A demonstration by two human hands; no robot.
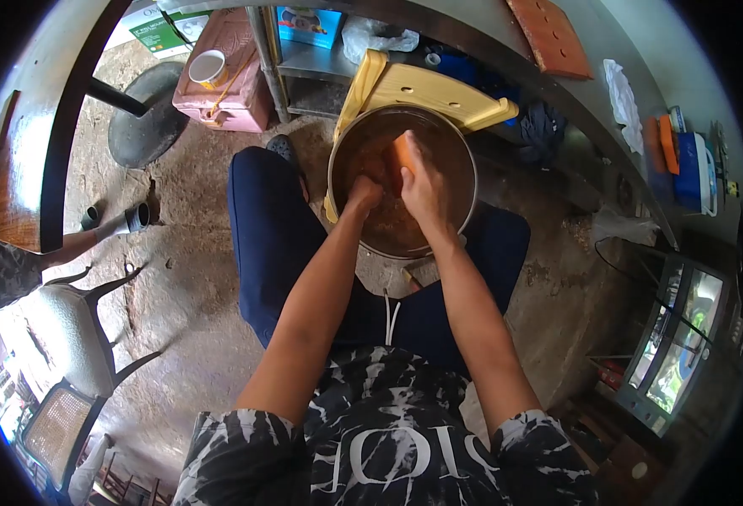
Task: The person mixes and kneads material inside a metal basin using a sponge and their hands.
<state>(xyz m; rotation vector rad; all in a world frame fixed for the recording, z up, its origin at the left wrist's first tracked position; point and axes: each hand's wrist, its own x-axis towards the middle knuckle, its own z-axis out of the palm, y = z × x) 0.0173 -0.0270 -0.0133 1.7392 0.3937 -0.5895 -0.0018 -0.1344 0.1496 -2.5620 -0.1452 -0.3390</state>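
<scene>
A large round metal pot (470, 181) with brownish liquid or mixture in it stands between my knees. My right hand (423, 192) is inside the rim, its fingers closed around an orange block (402, 155) held tilted on edge; what the block is made of I cannot make out. Beside it on the left, my left hand (365, 195) reaches down into the pot with curled fingers. Its fingertips dip toward the brown contents, and whatever they hold is hidden. A yellow plastic stool or chair (426, 87) touches the pot's far side.
A pink cooler box (228, 105) with a white cup (208, 67) on it stands ahead left. Metal shelving (312, 93) lies beyond the pot. To the left are a round black base (148, 114) and chairs (76, 337). A glass-fronted appliance (671, 337) sits right.
</scene>
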